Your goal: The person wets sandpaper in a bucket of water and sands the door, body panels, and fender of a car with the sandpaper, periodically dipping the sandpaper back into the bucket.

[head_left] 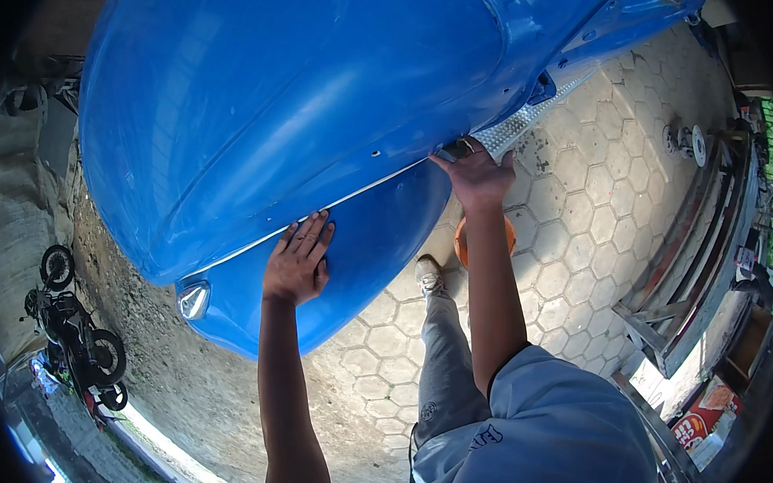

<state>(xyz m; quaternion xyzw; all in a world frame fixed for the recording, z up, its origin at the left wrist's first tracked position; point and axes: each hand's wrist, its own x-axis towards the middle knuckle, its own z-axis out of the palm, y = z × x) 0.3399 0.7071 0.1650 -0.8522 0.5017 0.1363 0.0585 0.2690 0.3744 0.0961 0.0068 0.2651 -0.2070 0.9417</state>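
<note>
A large blue car body with a rounded blue fender fills the upper middle. Along the seam between them runs a thin pale strip. My left hand lies on the fender, its outstretched fingertips touching the strip. At the right end of the seam, beside a dark gap, my right hand presses against the body's lower edge with its thumb spread away. Some of its fingertips are hidden at the gap. A clear-lensed lamp sits at the fender's left end.
A textured metal running board extends to the right. An orange bucket stands on hexagonal paving, partly behind my right forearm. A motorcycle is at the left. A long bench stands at the right.
</note>
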